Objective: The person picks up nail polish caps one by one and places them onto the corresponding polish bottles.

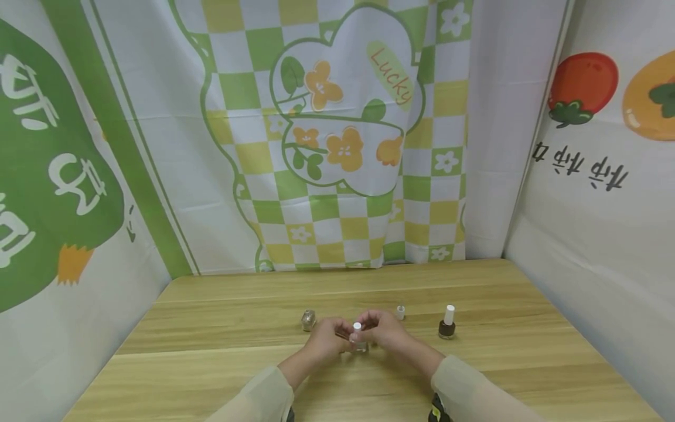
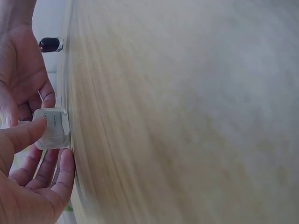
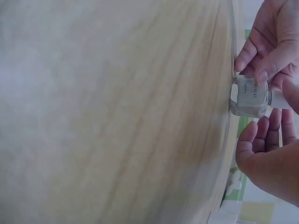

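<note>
A clear square nail polish bottle (image 1: 361,346) with a white cap (image 1: 357,326) stands upright at the table between my two hands. My left hand (image 1: 326,339) holds its glass body, thumb laid over the front label, as the right wrist view shows on the bottle (image 3: 246,105). With thumb and fingers, my right hand (image 1: 389,332) pinches the white cap (image 3: 279,99), which sits on the bottle's neck. The other fingers of both hands curve loosely behind the bottle.
A glittery gold bottle (image 1: 308,320) lies left of my hands. Beyond the right hand is a small white-and-clear item (image 1: 401,312). A dark nail polish bottle (image 1: 447,328) with a white cap stands farther right on the wooden table (image 1: 211,375). Printed cloth (image 1: 337,223) hangs behind the table.
</note>
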The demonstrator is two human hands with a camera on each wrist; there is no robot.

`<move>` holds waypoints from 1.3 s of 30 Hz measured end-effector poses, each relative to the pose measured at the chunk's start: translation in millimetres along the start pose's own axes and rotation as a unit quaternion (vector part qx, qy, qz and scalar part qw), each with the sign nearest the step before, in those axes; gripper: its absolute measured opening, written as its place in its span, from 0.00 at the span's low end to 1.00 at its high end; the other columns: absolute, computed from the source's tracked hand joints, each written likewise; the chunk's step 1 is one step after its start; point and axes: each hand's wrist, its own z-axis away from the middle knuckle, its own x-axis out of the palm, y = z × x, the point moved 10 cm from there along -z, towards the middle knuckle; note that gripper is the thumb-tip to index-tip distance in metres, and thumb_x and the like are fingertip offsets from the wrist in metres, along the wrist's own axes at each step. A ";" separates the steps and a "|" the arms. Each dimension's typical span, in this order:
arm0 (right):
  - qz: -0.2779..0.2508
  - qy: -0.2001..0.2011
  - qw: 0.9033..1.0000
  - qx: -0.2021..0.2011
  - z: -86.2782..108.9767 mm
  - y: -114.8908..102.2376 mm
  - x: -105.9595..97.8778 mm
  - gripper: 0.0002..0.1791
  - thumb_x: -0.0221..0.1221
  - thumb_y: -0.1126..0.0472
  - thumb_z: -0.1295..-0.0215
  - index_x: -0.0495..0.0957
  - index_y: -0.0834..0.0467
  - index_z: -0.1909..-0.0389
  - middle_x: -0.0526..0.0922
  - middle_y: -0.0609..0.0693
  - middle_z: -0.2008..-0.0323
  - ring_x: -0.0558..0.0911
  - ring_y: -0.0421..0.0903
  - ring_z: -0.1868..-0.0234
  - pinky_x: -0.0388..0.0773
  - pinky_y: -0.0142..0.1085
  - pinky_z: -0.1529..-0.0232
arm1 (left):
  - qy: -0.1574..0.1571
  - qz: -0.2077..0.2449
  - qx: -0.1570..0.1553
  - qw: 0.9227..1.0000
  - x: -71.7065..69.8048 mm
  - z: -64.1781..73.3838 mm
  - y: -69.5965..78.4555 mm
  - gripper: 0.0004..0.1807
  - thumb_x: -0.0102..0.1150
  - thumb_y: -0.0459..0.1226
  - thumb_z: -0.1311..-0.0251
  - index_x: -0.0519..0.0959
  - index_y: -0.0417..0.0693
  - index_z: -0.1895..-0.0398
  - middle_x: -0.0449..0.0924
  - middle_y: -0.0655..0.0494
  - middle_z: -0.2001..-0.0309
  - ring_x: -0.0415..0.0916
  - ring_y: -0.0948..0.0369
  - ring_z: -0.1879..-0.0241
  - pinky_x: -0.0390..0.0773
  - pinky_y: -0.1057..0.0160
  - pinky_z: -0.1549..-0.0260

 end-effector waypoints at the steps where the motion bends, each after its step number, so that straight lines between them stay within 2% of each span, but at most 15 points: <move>1: -0.005 -0.001 1.000 0.000 -0.1 -0.1 0.0 0.16 0.71 0.63 0.46 0.77 0.62 0.59 0.79 0.51 0.64 0.77 0.46 0.62 0.75 0.37 0.62 | 0.000 -0.002 -0.001 1.000 -0.1 0.1 -0.2 0.11 0.67 0.25 0.49 0.79 0.36 0.62 0.81 0.52 0.66 0.79 0.58 0.65 0.82 0.60 0.66; 5: -0.015 -0.006 1.000 -0.005 -0.4 -2.4 -0.1 0.16 0.70 0.65 0.45 0.77 0.64 0.58 0.79 0.52 0.64 0.77 0.46 0.63 0.75 0.37 0.62 | -0.002 -0.011 -0.004 1.000 -0.2 -0.2 -0.9 0.12 0.68 0.25 0.50 0.79 0.37 0.61 0.80 0.52 0.64 0.79 0.56 0.63 0.82 0.60 0.64; 10: 0.000 -0.013 1.000 -0.019 0.7 -7.2 -0.3 0.17 0.70 0.66 0.46 0.76 0.65 0.57 0.79 0.52 0.64 0.77 0.45 0.62 0.76 0.35 0.62 | -0.002 -0.020 0.000 1.000 -2.0 0.6 -1.3 0.14 0.69 0.26 0.51 0.79 0.37 0.60 0.80 0.52 0.63 0.78 0.55 0.61 0.82 0.58 0.63; 19: 0.020 -0.013 0.999 -0.033 6.3 -15.3 -6.2 0.20 0.70 0.67 0.48 0.76 0.65 0.54 0.77 0.52 0.62 0.75 0.47 0.61 0.76 0.37 0.59 | -0.006 -0.006 0.002 1.000 -6.9 4.7 1.4 0.17 0.70 0.28 0.50 0.77 0.37 0.57 0.79 0.49 0.59 0.78 0.53 0.59 0.82 0.57 0.61; 25: 0.017 0.014 0.999 -0.045 11.0 -24.3 -18.9 0.24 0.70 0.67 0.49 0.75 0.68 0.52 0.77 0.57 0.59 0.76 0.48 0.59 0.76 0.38 0.56 | 0.009 -0.025 0.010 1.000 -16.5 6.8 5.3 0.19 0.71 0.31 0.50 0.77 0.36 0.55 0.79 0.46 0.57 0.77 0.52 0.57 0.81 0.55 0.58; 29: 0.014 0.035 0.998 -0.045 14.9 -29.2 -30.3 0.22 0.70 0.65 0.46 0.75 0.66 0.52 0.76 0.60 0.56 0.75 0.49 0.57 0.77 0.38 0.55 | 0.013 -0.038 0.020 0.999 -22.0 10.2 11.3 0.20 0.71 0.32 0.50 0.77 0.35 0.54 0.79 0.45 0.56 0.77 0.52 0.57 0.80 0.54 0.56; 39: 0.020 0.113 0.992 -0.048 25.4 -49.0 -63.6 0.19 0.69 0.64 0.43 0.76 0.62 0.52 0.78 0.53 0.56 0.75 0.49 0.53 0.76 0.39 0.53 | 0.037 -0.034 0.016 0.999 -38.7 16.4 22.9 0.17 0.70 0.31 0.49 0.78 0.37 0.56 0.80 0.45 0.57 0.78 0.54 0.58 0.80 0.56 0.56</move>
